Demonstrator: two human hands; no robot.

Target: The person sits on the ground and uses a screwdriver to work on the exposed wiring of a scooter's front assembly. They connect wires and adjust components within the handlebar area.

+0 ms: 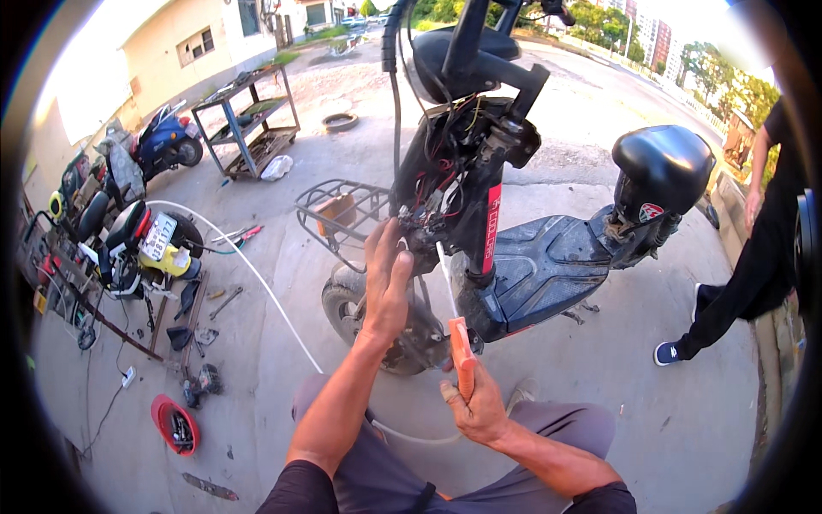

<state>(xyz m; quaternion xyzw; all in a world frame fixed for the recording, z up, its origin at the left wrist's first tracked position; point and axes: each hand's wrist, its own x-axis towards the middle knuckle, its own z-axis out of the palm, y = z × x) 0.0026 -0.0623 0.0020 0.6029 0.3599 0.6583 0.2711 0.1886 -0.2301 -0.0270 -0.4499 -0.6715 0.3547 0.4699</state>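
A black electric scooter [548, 265] stands before me, its front opened up and a bundle of wires [441, 176] exposed below the handlebar. My left hand [385, 287] is raised against the metal parts under those wires, fingertips bent onto them; what lies between finger and thumb is too small to make out. In my right hand [479, 407] is a screwdriver [462, 351] with an orange handle, my fingers wrapped round its lower end. Its long pale shaft slants up and left, and the tip meets the scooter's front just right of my left hand.
A wire basket [342, 214] juts from the scooter's front above the wheel [342, 304]. At left are a red bowl of small parts [175, 426], loose tools, a white hose [274, 295], parked scooters [137, 231] and a shelf cart [244, 124]. Someone in dark clothes [753, 265] stands at right.
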